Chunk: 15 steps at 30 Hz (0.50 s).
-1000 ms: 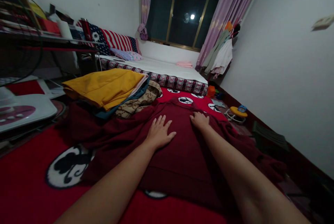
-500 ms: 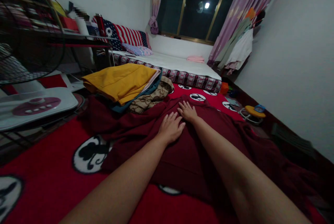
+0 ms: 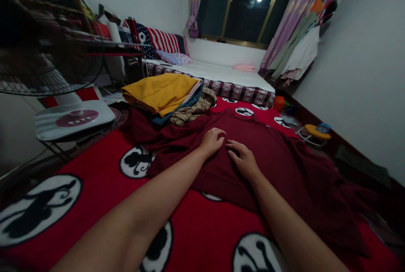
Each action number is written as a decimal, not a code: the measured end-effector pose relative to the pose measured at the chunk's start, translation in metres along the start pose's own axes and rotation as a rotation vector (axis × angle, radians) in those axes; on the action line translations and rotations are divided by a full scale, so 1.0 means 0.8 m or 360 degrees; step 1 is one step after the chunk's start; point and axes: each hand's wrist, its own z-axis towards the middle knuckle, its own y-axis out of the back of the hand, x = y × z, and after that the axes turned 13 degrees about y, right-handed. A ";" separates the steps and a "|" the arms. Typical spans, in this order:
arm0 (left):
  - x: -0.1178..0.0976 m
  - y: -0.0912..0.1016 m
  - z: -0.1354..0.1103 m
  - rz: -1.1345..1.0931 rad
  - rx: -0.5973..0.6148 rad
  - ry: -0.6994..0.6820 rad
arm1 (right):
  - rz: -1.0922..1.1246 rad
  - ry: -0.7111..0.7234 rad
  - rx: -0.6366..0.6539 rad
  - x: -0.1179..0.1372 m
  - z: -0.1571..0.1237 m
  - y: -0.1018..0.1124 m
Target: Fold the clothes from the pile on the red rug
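Maroon garment (image 3: 268, 153) lies spread just before the clothes pile (image 3: 161, 90). Left hand (image 3: 211, 141) curled on it, pinch unclear; right hand (image 3: 243, 160) flat, spread. Judged step: smoothing; next move needs an edge grip.

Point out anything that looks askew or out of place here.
The dark red garment lies rumpled, bunched up toward the folded stack; a beige patterned cloth is crumpled beneath that neat stack.

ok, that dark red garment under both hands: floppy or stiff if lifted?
Likely floppy: the dark red garment lies in loose folds on the red blanket. Lifted, it should sag. Pushed, it probably bunches; wrinkles sit beside the left hand.
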 end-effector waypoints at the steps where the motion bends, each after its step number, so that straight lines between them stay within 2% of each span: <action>1: -0.001 0.005 -0.005 -0.0029 0.0008 -0.0024 | 0.0079 -0.0016 -0.0064 -0.001 0.001 0.002; 4: -0.004 0.040 -0.026 -0.0050 0.0031 -0.0205 | 0.0166 -0.0087 -0.0123 0.000 0.004 0.007; 6: 0.000 0.080 -0.043 0.0071 -0.0012 -0.0345 | 0.0159 -0.0120 -0.0114 0.004 0.004 0.008; 8: 0.013 0.129 -0.059 0.0315 -0.0139 -0.0360 | 0.0149 -0.0124 -0.0110 0.006 0.003 0.007; 10: 0.038 0.178 -0.070 0.0618 -0.0352 -0.0256 | 0.0139 -0.0113 -0.0121 0.006 0.004 0.005; 12: 0.072 0.217 -0.078 0.0887 -0.0621 0.0011 | 0.0121 -0.0097 -0.0142 0.005 0.004 0.002; 14: 0.109 0.242 -0.083 0.1063 -0.0688 0.0289 | 0.0097 -0.0082 -0.0173 0.004 0.005 0.000; 15: 0.125 0.249 -0.086 0.1100 -0.0640 0.0387 | 0.0085 -0.0075 -0.0186 0.003 0.005 -0.001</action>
